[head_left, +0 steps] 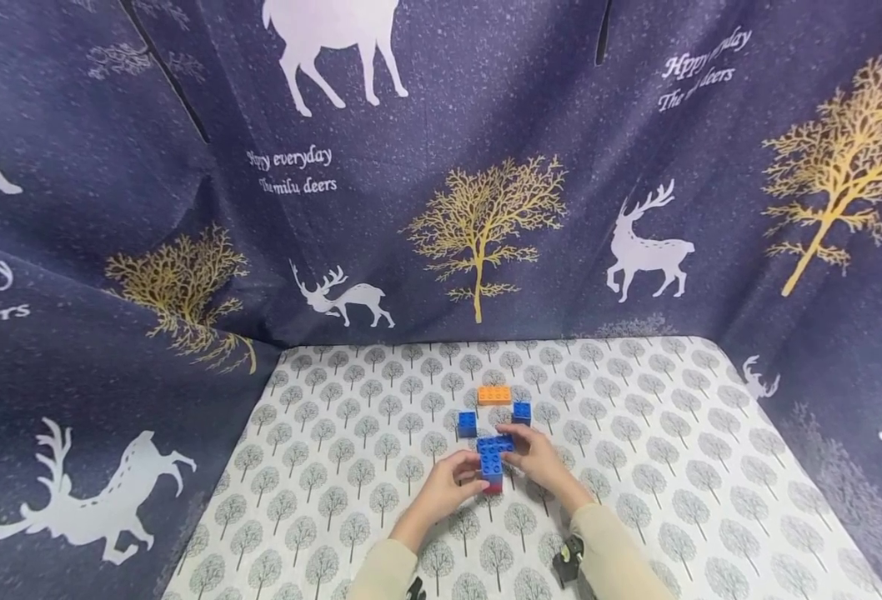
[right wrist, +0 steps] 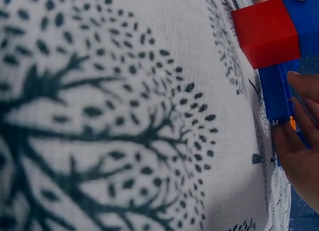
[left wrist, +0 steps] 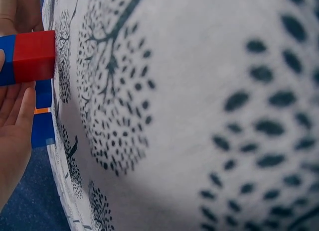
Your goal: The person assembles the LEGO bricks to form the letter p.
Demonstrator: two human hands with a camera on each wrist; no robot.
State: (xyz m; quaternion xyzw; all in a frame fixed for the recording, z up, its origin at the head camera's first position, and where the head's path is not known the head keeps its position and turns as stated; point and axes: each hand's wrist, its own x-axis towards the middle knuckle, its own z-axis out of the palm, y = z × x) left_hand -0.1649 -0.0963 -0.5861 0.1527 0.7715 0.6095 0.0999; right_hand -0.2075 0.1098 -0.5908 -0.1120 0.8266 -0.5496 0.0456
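Observation:
A blue brick [head_left: 490, 460] with rows of studs sits on a red brick [head_left: 493, 489] in the middle of the table. My left hand [head_left: 444, 490] grips this stack from the left, thumb near the front, fingers on the far side. Against the back right of the stack is another blue brick [right wrist: 275, 94]. My right hand [head_left: 537, 458] pinches it between thumb and fingers. In the left wrist view, the red brick [left wrist: 35, 56] shows plainly at the left edge. Whether the two blue bricks are pressed together cannot be told.
Beyond the hands stand two small blue blocks, one on the left [head_left: 467, 424] and one on the right [head_left: 521, 412]. An orange brick [head_left: 494, 395] lies farther back. The tree-patterned cloth [head_left: 336, 500] covers the table, and a dark deer-print curtain [head_left: 441, 125] surrounds it.

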